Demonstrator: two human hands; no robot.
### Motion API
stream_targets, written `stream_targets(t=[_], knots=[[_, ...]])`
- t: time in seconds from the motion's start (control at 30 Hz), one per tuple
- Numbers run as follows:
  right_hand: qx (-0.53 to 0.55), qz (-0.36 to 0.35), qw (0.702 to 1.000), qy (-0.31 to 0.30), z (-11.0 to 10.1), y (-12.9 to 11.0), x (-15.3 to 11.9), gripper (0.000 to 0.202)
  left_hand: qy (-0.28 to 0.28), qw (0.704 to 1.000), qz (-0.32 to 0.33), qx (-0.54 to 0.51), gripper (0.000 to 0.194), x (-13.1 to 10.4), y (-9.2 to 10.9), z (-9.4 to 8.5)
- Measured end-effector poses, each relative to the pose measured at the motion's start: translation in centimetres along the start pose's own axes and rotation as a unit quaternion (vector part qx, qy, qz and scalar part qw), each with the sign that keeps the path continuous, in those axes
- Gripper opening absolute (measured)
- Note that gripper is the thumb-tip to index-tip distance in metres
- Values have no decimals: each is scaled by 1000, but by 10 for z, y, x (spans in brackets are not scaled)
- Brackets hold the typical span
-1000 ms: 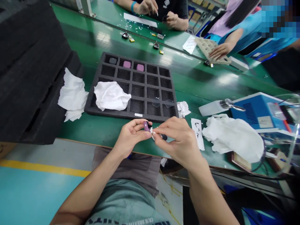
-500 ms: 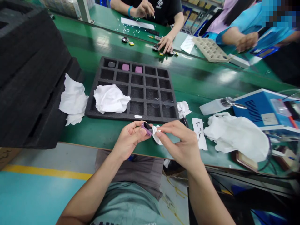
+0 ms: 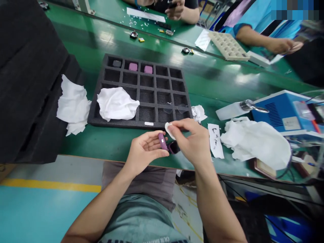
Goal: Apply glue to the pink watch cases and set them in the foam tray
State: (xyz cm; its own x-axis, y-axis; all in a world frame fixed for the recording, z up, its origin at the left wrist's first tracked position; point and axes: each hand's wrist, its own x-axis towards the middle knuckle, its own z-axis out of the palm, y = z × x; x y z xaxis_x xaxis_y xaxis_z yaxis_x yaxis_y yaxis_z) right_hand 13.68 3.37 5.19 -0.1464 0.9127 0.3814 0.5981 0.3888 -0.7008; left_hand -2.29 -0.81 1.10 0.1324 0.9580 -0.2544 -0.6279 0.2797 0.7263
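Purple part pinched in left hand, white wipe pinched in right hand.
Part is held just beside right fingertips, face exposed to the wipe; foam tray lies just beyond both hands.

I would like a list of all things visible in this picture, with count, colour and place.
foam tray: one, black, middle of bench
purple parts: two, in tray's far row
grey part: one, tray's far left cell
cloths: three large, white; one on tray, one left of it, one at right
blue box: one, right side
beige tray: one, far bench
co-workers' hands: far side
purple piece: one, in left hand
white pad: one, in right hand
left hand: holds purple piece
right hand: pinches white pad
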Motion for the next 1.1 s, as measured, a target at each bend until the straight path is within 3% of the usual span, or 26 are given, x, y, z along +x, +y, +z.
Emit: stream_targets(t=[0.07,0.13,0.27,0.43,0.63,0.8,0.97,1.1], knots=[[18,20,1000,-4,-11,0,-4,7,3,1000,1,6,59,0,1,0],[41,11,998,-47,-19,-6,-12,5,2,1000,5,13,58,0,0,0],[24,-45,993,-109,-15,-17,-15,9,5,999,14,36,60,0,-3,-1],[-57,-49,995,-68,-1,0,8,12,5,998,22,59,64,0,-4,-2],[38,-5,998,-44,-20,3,-5,9,1,998,17,54,61,1,0,-1],[102,-91,984,-114,-16,-1,-13,14,-21,999,-1,50,59,2,1,-5],[111,-111,984,-89,0,7,6,11,-51,998,0,38,57,3,4,-9],[144,-151,973,-103,1,1,8,9,-69,996,24,48,51,3,7,-13]])
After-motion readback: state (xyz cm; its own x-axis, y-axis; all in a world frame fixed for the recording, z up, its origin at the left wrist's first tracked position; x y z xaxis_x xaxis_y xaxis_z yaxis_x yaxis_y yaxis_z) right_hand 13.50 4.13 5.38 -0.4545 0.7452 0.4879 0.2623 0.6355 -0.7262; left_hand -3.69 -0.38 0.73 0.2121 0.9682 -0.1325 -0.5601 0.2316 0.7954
